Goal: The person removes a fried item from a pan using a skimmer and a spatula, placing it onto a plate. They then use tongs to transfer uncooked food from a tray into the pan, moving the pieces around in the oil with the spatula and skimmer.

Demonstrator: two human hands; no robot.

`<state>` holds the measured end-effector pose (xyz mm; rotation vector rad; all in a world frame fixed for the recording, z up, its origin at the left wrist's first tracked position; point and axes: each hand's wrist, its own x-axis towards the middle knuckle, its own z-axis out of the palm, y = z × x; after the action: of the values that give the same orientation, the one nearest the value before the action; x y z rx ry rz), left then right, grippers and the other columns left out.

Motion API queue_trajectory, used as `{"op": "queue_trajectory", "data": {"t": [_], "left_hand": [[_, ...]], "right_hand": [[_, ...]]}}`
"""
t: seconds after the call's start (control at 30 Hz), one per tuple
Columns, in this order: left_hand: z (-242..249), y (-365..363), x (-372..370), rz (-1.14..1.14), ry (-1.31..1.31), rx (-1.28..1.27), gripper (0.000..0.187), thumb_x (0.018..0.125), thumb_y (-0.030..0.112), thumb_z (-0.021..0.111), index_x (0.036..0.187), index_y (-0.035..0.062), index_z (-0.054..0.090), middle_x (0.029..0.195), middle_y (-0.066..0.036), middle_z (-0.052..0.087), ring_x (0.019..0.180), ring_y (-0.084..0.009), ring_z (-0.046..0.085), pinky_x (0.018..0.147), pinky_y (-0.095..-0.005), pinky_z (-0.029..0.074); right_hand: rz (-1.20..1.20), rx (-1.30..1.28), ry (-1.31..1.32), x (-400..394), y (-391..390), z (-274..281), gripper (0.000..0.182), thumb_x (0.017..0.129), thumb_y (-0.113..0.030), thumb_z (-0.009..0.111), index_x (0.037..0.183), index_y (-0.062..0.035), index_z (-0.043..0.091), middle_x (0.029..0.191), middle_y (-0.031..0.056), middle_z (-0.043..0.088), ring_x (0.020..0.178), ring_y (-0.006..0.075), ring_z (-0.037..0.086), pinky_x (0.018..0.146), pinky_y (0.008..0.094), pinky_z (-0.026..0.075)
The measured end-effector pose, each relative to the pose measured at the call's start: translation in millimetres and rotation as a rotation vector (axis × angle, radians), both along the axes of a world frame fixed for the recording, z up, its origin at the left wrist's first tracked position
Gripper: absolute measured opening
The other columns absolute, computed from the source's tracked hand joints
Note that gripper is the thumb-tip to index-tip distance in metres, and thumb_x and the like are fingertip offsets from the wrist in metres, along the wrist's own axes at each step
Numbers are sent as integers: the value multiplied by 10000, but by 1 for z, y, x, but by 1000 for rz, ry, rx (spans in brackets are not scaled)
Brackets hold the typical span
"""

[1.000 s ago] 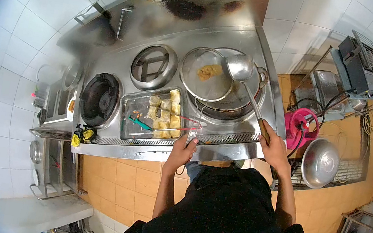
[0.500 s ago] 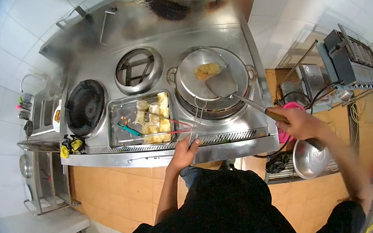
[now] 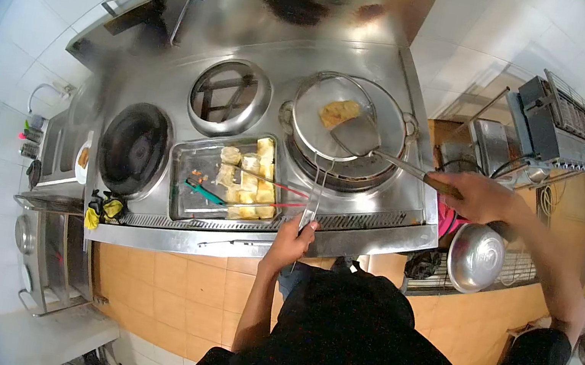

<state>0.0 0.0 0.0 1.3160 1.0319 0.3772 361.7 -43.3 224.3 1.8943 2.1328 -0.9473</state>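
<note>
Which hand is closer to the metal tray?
Left. The left hand, holding the strainer, is beside the near right corner of the metal tray; the right hand, holding the ladle, is well off to the right.

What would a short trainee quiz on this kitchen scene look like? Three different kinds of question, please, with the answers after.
1. Where does the green object lie?
2. True or false: the left hand is empty.
3. Choose one. The right hand holds:
a) a cloth
b) a ladle
c) a plate

Key:
1. In the metal tray, together with pale yellowish food pieces.
2. False; it holds the strainer by its handle.
3. b
</note>
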Motion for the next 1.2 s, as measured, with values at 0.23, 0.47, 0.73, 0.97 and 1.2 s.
{"op": "queue_trajectory", "data": {"t": [0.23,0.47,0.73,0.97,1.2], "left_hand": [[8,16,-17,-117,115,335,258,993,238,542,1058,-8,584,668,-172,603,577,-337,586,588,-436,467],[18,14,-25,-171,329,474,312,989,244,529,1063,-57,571,715,-289,606,697,-515,572,659,-555,435],[23,1,-20,-78,202,376,264,987,215,538,1045,-40,572,679,-208,617,641,-371,618,610,-465,453],[-7,-14,-15,96,-79,110,214,1005,224,544,981,12,558,655,-34,514,582,-119,470,547,-303,392],[1,-11,1,70,-65,85,210,1011,227,535,959,24,551,624,-10,480,563,-101,445,526,-290,373]], "right_hand": [[-140,-75,119,-6,-10,-34,508,957,-152,574,1447,-95,454,1050,204,646,926,319,638,825,391,490],[-235,46,241,-16,-26,-64,511,950,-149,572,1443,-81,453,885,221,648,787,318,669,725,412,508],[-191,120,163,-15,-23,-64,545,923,-164,607,1445,-107,460,870,224,668,767,361,659,710,430,494],[-130,119,5,-7,-30,-34,525,914,-185,572,1423,-105,475,1028,226,681,925,411,662,785,498,517],[-122,205,-81,13,-47,-44,512,921,-151,553,1427,-113,485,1028,187,678,950,371,641,862,438,512]]}}
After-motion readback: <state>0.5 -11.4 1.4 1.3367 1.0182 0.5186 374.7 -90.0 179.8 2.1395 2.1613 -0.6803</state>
